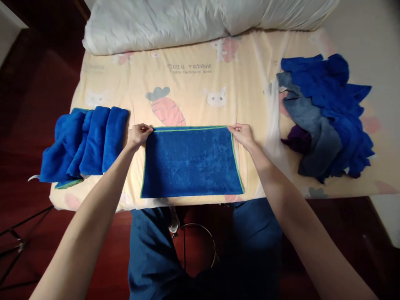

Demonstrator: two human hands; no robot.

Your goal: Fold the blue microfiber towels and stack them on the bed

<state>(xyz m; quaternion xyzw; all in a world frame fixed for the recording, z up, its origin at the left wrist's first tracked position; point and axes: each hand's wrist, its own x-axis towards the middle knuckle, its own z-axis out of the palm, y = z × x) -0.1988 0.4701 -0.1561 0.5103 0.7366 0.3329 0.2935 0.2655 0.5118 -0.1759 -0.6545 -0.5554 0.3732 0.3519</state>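
Observation:
A blue towel (190, 162) with green edging lies flat, folded over, near the front edge of the bed. Its far edge shows two green borders almost lined up. My left hand (141, 134) pinches the far left corner between thumb and fingers. At the far right corner, my right hand (241, 133) pinches the cloth in the same way. Left of the towel sits a row of folded or rolled blue towels (90, 141), close to my left wrist. A loose heap of blue cloths (336, 108) lies to the right, with a grey cloth (315, 121) and a dark purple cloth (296, 139) in it.
A bed (190, 96) with a yellow rabbit-and-carrot sheet carries everything. Along its back lies a pale rolled quilt (187, 23). My knees in dark trousers (156, 250) are at the front edge. A black metal stand (20, 246) is at the lower left.

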